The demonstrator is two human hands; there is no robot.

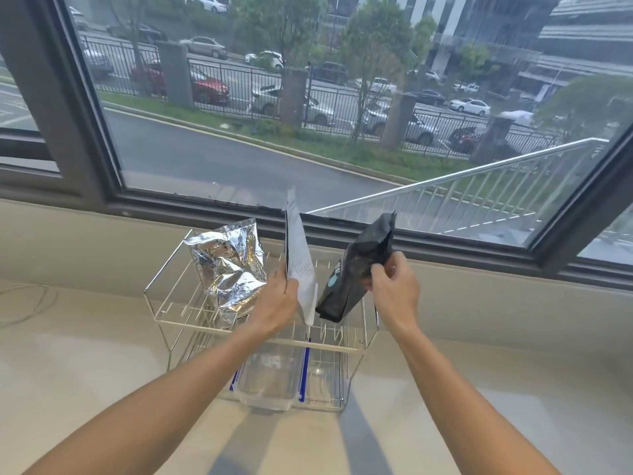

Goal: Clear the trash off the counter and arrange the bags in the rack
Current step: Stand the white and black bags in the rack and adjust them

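A white wire rack (164, 303) stands on the pale counter (85, 354) below the window. A crumpled silver foil bag (227, 265) stands upright in the rack's left side. My left hand (277, 299) grips the lower edge of a flat white bag (299, 262), held upright and edge-on over the middle of the rack. My right hand (394, 286) holds a black bag (356, 269) with a teal mark. The black bag leans to the right, and its bottom is at the rack's top tier on the right.
A clear plastic tray (270, 378) with blue edges sits in the rack's lower tier. A thin white cable (30, 303) lies on the counter at far left. The dark window frame (445, 241) runs right behind the rack.
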